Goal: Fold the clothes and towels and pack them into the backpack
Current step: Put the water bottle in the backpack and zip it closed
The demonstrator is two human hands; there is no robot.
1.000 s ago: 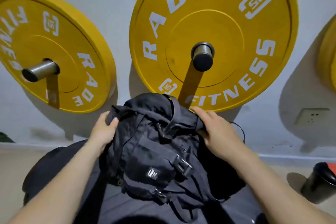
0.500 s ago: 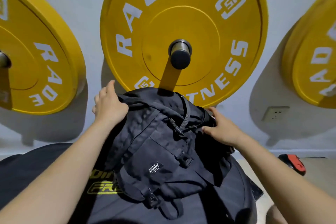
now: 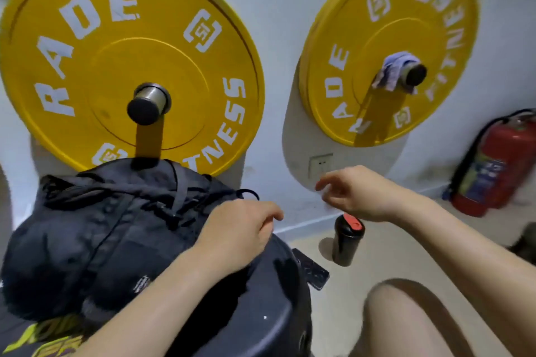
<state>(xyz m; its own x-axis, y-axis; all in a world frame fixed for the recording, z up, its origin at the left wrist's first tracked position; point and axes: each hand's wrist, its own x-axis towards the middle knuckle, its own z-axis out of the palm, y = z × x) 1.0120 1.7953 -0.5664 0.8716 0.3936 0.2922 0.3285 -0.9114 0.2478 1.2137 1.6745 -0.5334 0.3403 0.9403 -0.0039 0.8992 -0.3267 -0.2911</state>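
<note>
The black backpack (image 3: 95,235) lies on a black round stand (image 3: 272,313) at the lower left, under a yellow weight plate (image 3: 121,61). My left hand (image 3: 240,235) rests over the pack's right side with loosely curled fingers, and I see nothing pinched in them. Out to the right, my right hand (image 3: 353,194) hangs in the air in front of the wall, fingers relaxed and holding nothing. A pale, bunched towel (image 3: 396,72) hangs on the peg of the second yellow plate (image 3: 385,46) at the upper right.
A black shaker bottle (image 3: 346,243) with a red lid stands on the floor by the wall. A dark phone (image 3: 311,272) lies beside the stand. A red fire extinguisher (image 3: 493,165) sits at far right. A steel peg (image 3: 149,103) juts out above the pack. My knee (image 3: 406,322) is at the bottom right.
The view has swung right. Both hands came off the top of the backpack: the left crossed to its right side, the right moved away toward the wall.
</note>
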